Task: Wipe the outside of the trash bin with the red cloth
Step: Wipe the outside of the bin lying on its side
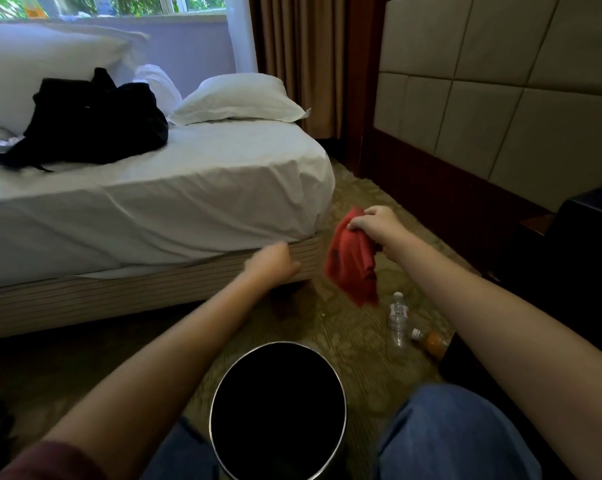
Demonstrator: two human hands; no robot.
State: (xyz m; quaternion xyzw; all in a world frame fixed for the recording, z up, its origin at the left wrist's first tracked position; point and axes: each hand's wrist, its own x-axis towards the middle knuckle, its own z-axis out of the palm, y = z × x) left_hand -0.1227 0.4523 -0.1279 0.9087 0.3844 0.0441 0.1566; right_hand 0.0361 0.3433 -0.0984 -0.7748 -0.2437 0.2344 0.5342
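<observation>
The red cloth point(353, 261) is gripped by the right hand point(375, 221) at one o'clock from the upright trash bin point(278, 344), while the blurred left hand point(271, 263), at twelve, cannot be read as open or closed.

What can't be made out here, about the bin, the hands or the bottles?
1. Trash bin: head view looks straight down, so its outer wall is hidden behind the rim; near side cut off by the lower edge.
2. Left hand: head view, motion blur; fingers unreadable.
3. Clear bottle and orange bottle: head view, labels too small to read.
</observation>
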